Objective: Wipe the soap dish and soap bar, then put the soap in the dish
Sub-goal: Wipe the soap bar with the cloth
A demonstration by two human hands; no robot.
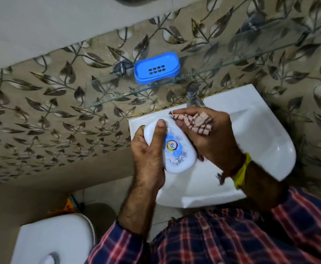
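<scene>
The left hand (pixel 150 155) clamps the soap bar (pixel 172 147) at mid-frame while the right hand (pixel 207 138), closed on the cloth (pixel 196 121), wipes it; next, by my reading, comes the empty soap dish (pixel 156 68) on the glass shelf (pixel 117 92) above.

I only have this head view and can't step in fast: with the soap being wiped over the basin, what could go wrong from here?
1. The soap bar is pinched only in the left hand while the right hand rubs it with the cloth; it could slip into the sink.
2. The blue soap dish sits near the front edge of the glass shelf; a careless placement might nudge it off.
</scene>
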